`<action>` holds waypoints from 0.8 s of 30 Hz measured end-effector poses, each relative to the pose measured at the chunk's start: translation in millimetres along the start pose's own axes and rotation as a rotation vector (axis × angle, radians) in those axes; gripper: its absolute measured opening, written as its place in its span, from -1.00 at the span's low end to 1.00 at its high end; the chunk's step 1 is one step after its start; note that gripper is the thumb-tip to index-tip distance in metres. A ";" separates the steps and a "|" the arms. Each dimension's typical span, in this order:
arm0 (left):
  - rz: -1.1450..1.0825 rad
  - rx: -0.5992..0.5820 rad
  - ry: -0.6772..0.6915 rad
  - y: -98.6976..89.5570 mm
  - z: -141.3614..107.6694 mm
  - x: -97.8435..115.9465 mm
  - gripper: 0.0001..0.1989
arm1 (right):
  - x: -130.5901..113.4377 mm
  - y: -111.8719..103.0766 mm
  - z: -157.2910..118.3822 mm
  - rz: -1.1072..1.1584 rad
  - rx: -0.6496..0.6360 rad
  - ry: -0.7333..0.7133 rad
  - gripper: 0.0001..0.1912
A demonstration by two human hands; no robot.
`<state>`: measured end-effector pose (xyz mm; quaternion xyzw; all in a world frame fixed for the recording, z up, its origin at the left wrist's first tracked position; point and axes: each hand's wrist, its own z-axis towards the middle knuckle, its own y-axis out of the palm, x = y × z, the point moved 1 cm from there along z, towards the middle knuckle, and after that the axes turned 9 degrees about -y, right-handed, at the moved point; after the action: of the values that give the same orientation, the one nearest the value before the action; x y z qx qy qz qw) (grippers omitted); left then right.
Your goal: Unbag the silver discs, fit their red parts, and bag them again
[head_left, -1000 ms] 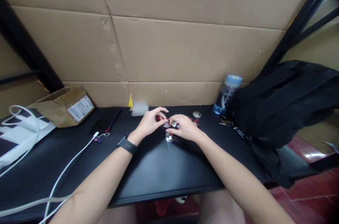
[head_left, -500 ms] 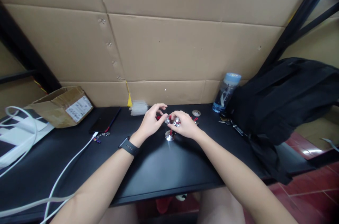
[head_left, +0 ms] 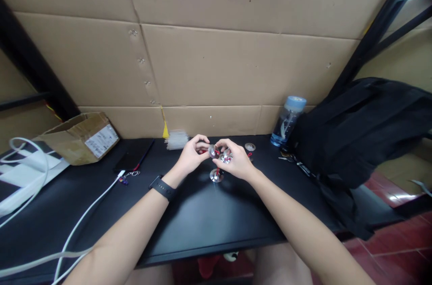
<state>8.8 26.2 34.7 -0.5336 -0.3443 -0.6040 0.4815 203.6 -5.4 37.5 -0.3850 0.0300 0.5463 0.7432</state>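
Note:
My left hand (head_left: 193, 155), with a dark watch (head_left: 164, 187) on its wrist, pinches the edge of a small shiny metal disc (head_left: 212, 150) with a red cord. Close beside it, my right hand (head_left: 237, 159) is curled around another cymbal-like disc (head_left: 225, 157), its thumb and fingers meeting near the first one. Both discs are held over the table, partly covered by fingers. Below them a similar silver disc (head_left: 216, 175) lies on the table, a red cord rising from its centre. One more flat disc (head_left: 250, 146) rests behind my right hand.
On the black table (head_left: 216, 217) stand an open cardboard box (head_left: 79, 139) and a blue-lidded water bottle (head_left: 288, 121). A phone (head_left: 133, 154) with a white cable (head_left: 91, 206), clear plastic pieces (head_left: 177, 139), and a black backpack (head_left: 357, 127) are also there. Cardboard (head_left: 209, 73) walls the back.
My hands have tilted the disc between them so its face shows more. The left fingers have curled closer to it. The view has tipped up slightly.

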 end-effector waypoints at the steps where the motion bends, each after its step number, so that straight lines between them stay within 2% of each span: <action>1: 0.002 -0.012 0.010 0.1 -0.1 0.4 -0.55 | -0.4 -0.5 0.1 0.000 0.002 -0.002 -0.56; 4: 0.017 -0.013 0.048 -0.4 0.3 0.1 -0.59 | -1.3 -0.7 0.7 0.011 0.010 0.000 -0.56; 10: 0.100 0.081 0.086 -7.5 4.1 -1.9 -0.64 | -0.8 1.5 2.7 0.111 0.068 0.028 -0.59; 15: 0.131 0.129 0.086 -20.5 11.3 -9.4 -0.65 | 16.0 -1.3 3.7 0.064 0.108 0.100 -0.67; 18: 0.107 0.158 0.076 -22.1 14.6 -14.7 -0.62 | 28.0 -0.3 5.1 0.028 0.106 0.131 -0.70; 21: 0.050 0.112 0.049 -13.6 12.9 -14.4 -0.61 | 30.0 4.6 6.3 0.010 0.008 0.049 -0.57; 24: 0.042 0.064 0.034 -2.6 7.1 -9.5 -0.64 | 24.8 9.5 5.2 0.058 -0.036 -0.007 -0.45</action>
<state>8.2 35.7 27.1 -0.5150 -0.3439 -0.5913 0.5166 203.6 18.3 24.4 -0.3954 0.0288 0.5696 0.7200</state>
